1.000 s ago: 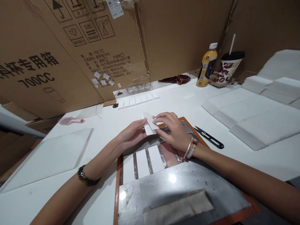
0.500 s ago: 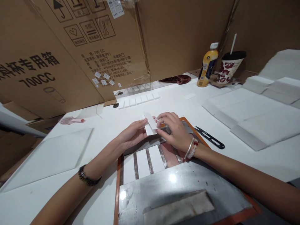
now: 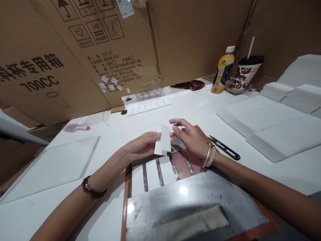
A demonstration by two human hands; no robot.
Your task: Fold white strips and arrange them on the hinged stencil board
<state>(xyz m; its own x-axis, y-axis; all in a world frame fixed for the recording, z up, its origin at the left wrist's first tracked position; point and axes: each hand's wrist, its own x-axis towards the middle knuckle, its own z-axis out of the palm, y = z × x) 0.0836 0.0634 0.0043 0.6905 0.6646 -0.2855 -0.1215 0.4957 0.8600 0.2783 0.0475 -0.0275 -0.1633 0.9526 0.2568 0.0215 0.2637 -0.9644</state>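
My left hand [image 3: 140, 146] pinches a small white folded card or strip [image 3: 164, 140] between thumb and fingers, above the far part of an orange-edged tray [image 3: 124, 214]. Just to the right, my right hand [image 3: 192, 140] has its fingers apart and curved toward the white piece; whether a lower fingertip touches it is hard to tell. Below both hands, white strips [image 3: 152, 173] lie in slots between grey metal bars. Further right, the slots show a pinkish base [image 3: 181, 164]. A shiny metal plate [image 3: 195, 197] covers the near part of the tray.
Black thread snips [image 3: 227, 149] lie right of the tray. White sheets [image 3: 273, 124] are at right, another [image 3: 57, 167] at left. Behind are a row of white strips [image 3: 149, 106], a yellow bottle [image 3: 222, 73], a lidded cup [image 3: 245, 75] and cardboard [image 3: 195, 36]. A pink hairbrush [image 3: 76, 128] lies back left.
The white piece has turned more upright and come slightly nearer. My right hand has drawn off to the right and its fingers have spread from the piece.
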